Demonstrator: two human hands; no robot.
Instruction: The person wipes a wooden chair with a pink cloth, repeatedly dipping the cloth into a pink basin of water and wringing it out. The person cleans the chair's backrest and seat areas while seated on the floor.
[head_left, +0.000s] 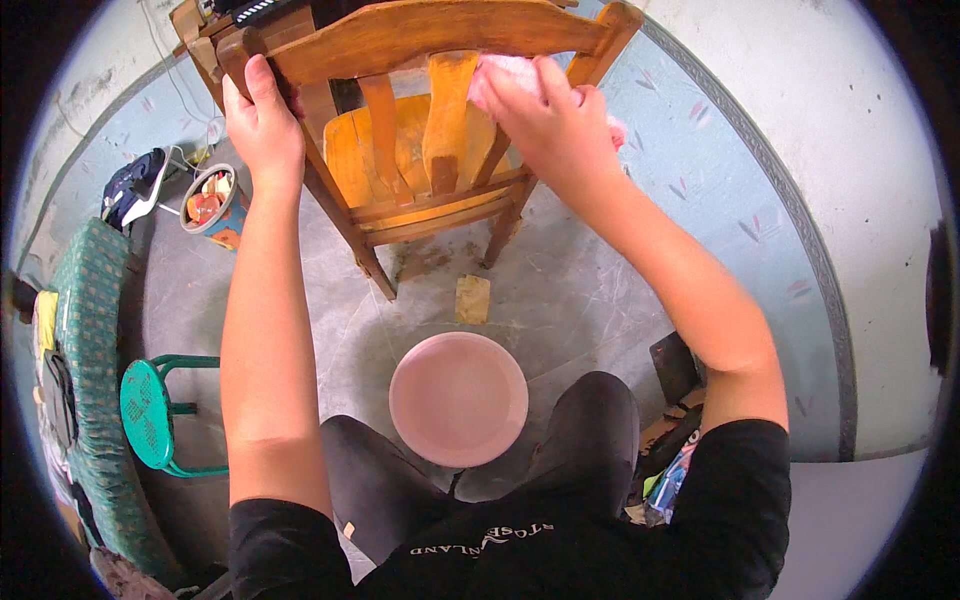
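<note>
A wooden chair (420, 34) stands before me with its slatted back towards me. My left hand (264, 124) grips the chair's left back post near the top, thumb up along the wood. In my right hand (551, 112) is a pink cloth (517, 69), pressed at the upper end of a back slat (448, 105) just under the top rail. Part of the cloth sticks out beyond the right side of that hand. Between my knees sits a round pink basin (459, 401); whether it holds water I cannot tell.
A green metal stool (147, 412) stands at left, beside a table with a green checked cloth (97, 300). Behind it is a filled bin (225, 214). A flat tan piece (472, 298) lies on the tiled floor. The tiled wall (675, 150) runs along the right.
</note>
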